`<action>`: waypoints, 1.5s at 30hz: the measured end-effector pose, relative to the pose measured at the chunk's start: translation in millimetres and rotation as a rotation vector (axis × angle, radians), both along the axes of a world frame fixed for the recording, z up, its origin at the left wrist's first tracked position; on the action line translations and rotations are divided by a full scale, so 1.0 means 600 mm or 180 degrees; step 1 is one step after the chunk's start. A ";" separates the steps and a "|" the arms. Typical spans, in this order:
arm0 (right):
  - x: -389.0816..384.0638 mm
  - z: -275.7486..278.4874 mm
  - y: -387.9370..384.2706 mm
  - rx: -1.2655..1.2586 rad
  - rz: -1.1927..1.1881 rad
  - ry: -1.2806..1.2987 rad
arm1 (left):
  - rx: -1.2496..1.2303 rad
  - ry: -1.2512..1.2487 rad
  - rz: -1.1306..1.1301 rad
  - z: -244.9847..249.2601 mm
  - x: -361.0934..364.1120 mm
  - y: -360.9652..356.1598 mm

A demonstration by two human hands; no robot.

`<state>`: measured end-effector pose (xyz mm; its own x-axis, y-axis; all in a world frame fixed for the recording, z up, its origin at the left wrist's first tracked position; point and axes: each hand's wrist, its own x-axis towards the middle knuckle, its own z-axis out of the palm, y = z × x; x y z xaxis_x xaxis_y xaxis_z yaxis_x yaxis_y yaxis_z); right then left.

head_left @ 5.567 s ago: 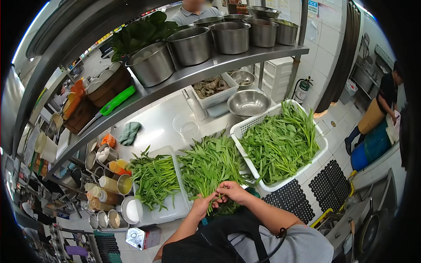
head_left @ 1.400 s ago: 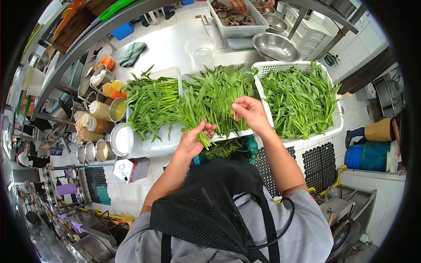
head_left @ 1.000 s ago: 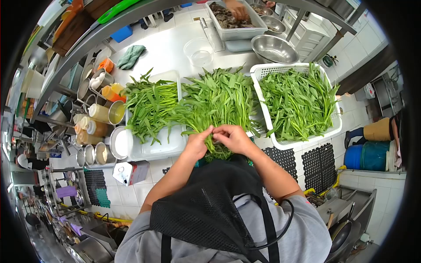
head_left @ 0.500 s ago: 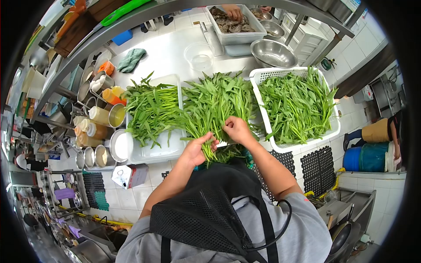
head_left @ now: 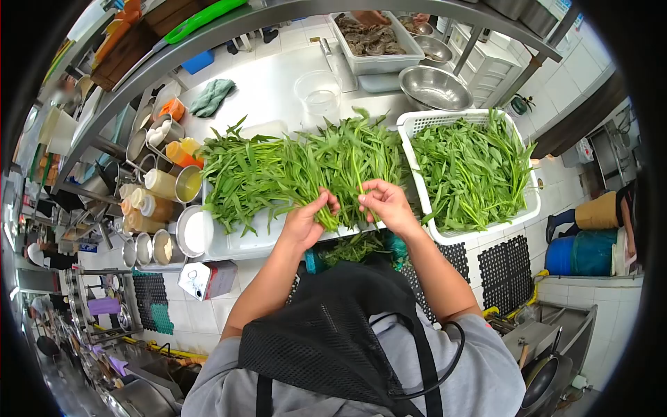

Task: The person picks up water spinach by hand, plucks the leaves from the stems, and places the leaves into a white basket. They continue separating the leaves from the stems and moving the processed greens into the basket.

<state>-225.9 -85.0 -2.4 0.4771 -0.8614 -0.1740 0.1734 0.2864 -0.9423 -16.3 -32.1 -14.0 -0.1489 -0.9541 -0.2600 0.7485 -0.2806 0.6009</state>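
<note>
My left hand [head_left: 309, 221] is closed around the stems of a bunch of water spinach [head_left: 300, 170], whose leaves fan up and left over the edge of the clear plastic tray [head_left: 243, 242]. Beside it, my right hand [head_left: 390, 207] pinches a single water spinach stalk [head_left: 359, 170], its leafy end pointing away from me. Behind both hands lies a loose pile of water spinach [head_left: 379, 149]. More of these greens [head_left: 233, 170] fill the tray on the left. To the right, a white slotted basket [head_left: 418, 182] is heaped with long-leaved greens [head_left: 472, 177].
Seasoning bottles [head_left: 160, 184] and metal pots crowd the left side. A clear round tub [head_left: 318, 94], green cloth [head_left: 212, 97], knife [head_left: 326, 48] and steel bowl [head_left: 436, 87] sit farther back. Cut greens [head_left: 354, 249] lie below the counter edge. Another person's hand [head_left: 372, 17] is over a seafood-like tub.
The bunch in my left hand has swung left toward the tray, and that hand has dipped slightly. My right hand has moved a little right and now shows a stalk pinched in its fingers.
</note>
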 end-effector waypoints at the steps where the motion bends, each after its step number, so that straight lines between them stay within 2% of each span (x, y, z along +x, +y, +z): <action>1: 0.004 -0.006 0.006 -0.0027 0.0078 0.0127 | 0.0036 -0.0142 0.0107 0.008 -0.004 -0.005; 3: 0.013 -0.014 0.017 -0.0057 0.0181 0.0240 | 0.0077 -0.0221 0.0172 0.002 -0.010 -0.016; 6: 0.023 -0.014 0.034 -0.0226 0.0497 0.0473 | 0.0173 -0.0807 0.0396 0.010 -0.025 -0.021; 14: 0.024 -0.021 0.046 0.0181 0.0788 0.0436 | 0.0364 -0.0908 0.0317 0.010 -0.025 -0.015; 17: 0.025 -0.029 0.046 0.0302 0.0841 0.0192 | 0.0335 -0.0911 0.0248 0.016 -0.025 -0.012; 20: 0.028 -0.042 0.042 0.0494 0.0541 -0.0160 | 0.0101 -0.0935 0.0097 0.015 -0.026 -0.007; 22: 0.024 -0.034 0.043 0.1189 0.0349 -0.0667 | -0.0628 -0.1540 0.0096 0.000 -0.028 0.001; 23: 0.021 -0.031 0.045 0.1192 0.0320 -0.0665 | -0.0629 -0.1530 0.0068 0.001 -0.026 0.004; 25: 0.018 -0.025 0.046 0.1692 0.0374 -0.1137 | -0.0971 -0.1350 -0.0761 0.005 -0.019 0.010; 27: 0.018 -0.025 0.047 0.1740 0.0302 -0.1073 | -0.0984 -0.2310 -0.0792 -0.002 -0.021 0.026; 29: 0.020 -0.064 0.047 0.2138 0.0185 -0.1689 | -0.1585 -0.2347 -0.0906 -0.006 -0.023 0.024; 31: 0.006 -0.088 0.044 0.2328 0.0097 -0.1883 | -0.1522 -0.2081 -0.0905 0.001 -0.035 0.038; 33: -0.011 -0.082 0.048 0.1690 -0.0056 -0.1023 | -0.1449 -0.1817 -0.0874 0.020 -0.040 0.038; 34: -0.021 -0.093 0.049 0.1341 0.0132 -0.0453 | -0.0830 -0.1883 -0.0694 0.026 -0.037 0.034; 35: -0.030 -0.103 0.055 0.1361 0.0127 -0.0452 | -0.0206 -0.1941 -0.0512 0.028 -0.034 0.032; 36: -0.039 -0.113 0.062 0.0230 0.0527 0.0798 | -0.0426 -0.1295 -0.0081 0.009 -0.038 0.027; 37: -0.048 -0.122 0.068 -0.0939 0.0913 0.2029 | -0.0421 -0.1291 -0.0082 -0.001 -0.031 0.022; 38: -0.057 -0.106 0.077 -0.1413 0.1151 0.2411 | 0.0132 -0.0867 -0.0021 -0.006 -0.018 0.018; 39: -0.064 -0.104 0.077 -0.1409 0.1157 0.2410 | 0.0683 -0.0440 0.0044 -0.012 -0.009 0.015; 41: -0.071 -0.103 0.073 -0.1726 0.1131 0.2593 | 0.0747 -0.0481 0.0073 -0.025 -0.002 0.015; 42: -0.070 -0.086 0.059 -0.1332 0.0936 0.2628 | 0.0670 -0.0403 0.0013 -0.028 0.000 0.016; 43: -0.065 -0.074 0.050 -0.1106 0.0314 0.2572 | 0.0596 -0.0318 -0.0054 -0.033 0.001 0.019; 45: -0.055 -0.050 0.030 -0.1251 -0.0543 0.2751 | 0.0588 -0.0118 -0.0096 -0.028 -0.006 0.023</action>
<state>-259.1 -67.3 -32.2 0.1824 -0.9790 -0.0908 -0.6152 -0.0416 -0.7873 -20.2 -18.5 -30.7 -0.1639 -0.8848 -0.4361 0.7163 -0.4107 0.5640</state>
